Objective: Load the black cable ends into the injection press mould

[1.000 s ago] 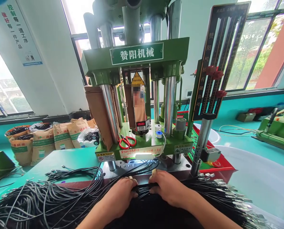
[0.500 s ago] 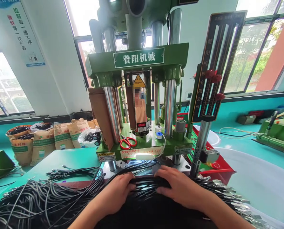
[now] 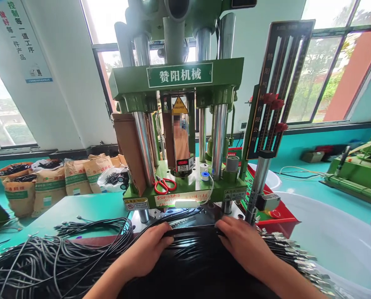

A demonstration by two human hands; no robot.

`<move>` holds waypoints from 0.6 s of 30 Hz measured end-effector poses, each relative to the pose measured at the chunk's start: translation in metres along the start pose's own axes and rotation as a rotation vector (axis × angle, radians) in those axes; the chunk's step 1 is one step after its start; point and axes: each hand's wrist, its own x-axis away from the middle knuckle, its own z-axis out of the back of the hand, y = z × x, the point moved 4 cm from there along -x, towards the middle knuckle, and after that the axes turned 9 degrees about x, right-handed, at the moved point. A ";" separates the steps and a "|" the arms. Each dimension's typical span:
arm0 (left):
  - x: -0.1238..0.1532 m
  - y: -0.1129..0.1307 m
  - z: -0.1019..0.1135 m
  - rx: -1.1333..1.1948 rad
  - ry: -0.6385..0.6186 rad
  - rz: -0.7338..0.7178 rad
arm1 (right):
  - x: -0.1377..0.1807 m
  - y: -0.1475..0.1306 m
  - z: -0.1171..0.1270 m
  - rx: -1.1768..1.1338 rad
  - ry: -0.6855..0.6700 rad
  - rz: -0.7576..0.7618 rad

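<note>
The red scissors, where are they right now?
In the head view, the red scissors lie flat on the green machine base, left of its center, beside the shiny column and above the left hand.

Left hand, right hand palms-down, apart

Red scissors on green press; brown sacks by wall; white tub right.

Black cables in smooth, slightly glossy plastic sheathing with bright metal terminals, press frame in glossy green painted metal, columns polished chrome, scissors red plastic-handled, sacks matt brown paper, tub translucent white plastic.
</note>
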 end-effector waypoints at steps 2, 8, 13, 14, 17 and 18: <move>0.000 -0.001 0.001 0.020 0.004 0.003 | 0.003 0.005 0.007 0.032 0.037 0.024; -0.001 -0.011 0.004 0.075 -0.010 0.023 | 0.011 0.016 0.011 0.064 0.081 0.014; -0.003 -0.021 0.002 0.227 -0.056 0.060 | 0.026 0.053 0.009 0.119 0.112 -0.094; -0.004 -0.021 0.002 0.243 -0.062 0.065 | 0.030 0.060 0.010 0.127 0.111 -0.098; -0.004 -0.021 0.002 0.224 -0.098 0.066 | 0.038 0.073 0.009 0.110 0.096 -0.077; -0.004 -0.020 0.002 0.223 -0.107 0.059 | 0.041 0.078 0.008 0.123 0.109 -0.088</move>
